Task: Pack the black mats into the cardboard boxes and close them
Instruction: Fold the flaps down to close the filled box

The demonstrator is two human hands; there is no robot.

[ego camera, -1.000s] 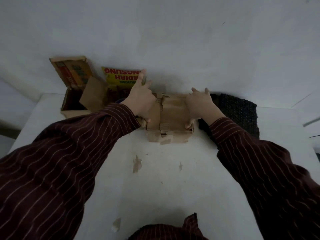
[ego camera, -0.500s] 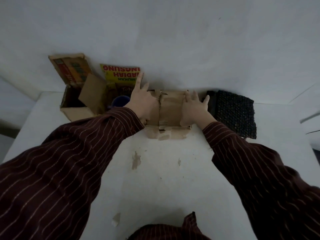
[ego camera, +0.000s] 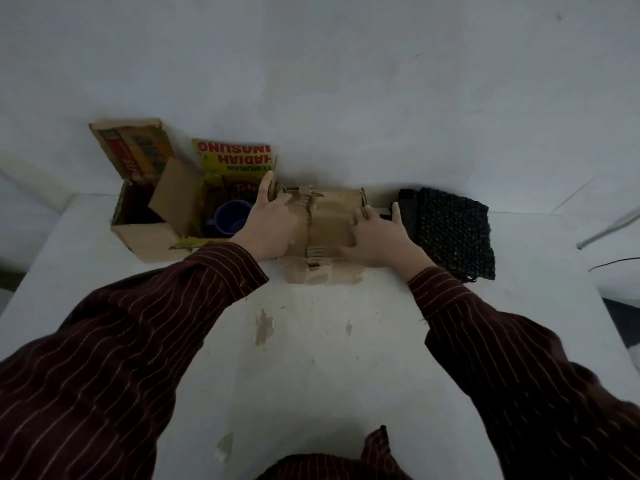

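Pressing down with straight, spread fingers, left hand point(ego camera: 273, 223) and right hand point(ego camera: 377, 237) lie flat on the cardboard box point(ego camera: 332, 216) at the table's point(ego camera: 311, 358) far edge, black mat point(ego camera: 453, 230) just right, open box point(ego camera: 145, 233) just left, bare tabletop nearer.

The yellow flap point(ego camera: 235, 157) of the open cardboard box point(ego camera: 145, 240) at the table's point(ego camera: 311, 358) far edge reads, upside down, "TEMUKAN HADIAH …NGSUNG"; other print is illegible.

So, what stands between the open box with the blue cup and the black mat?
The head view shows a cardboard box there, with the left hand and right hand on its top.
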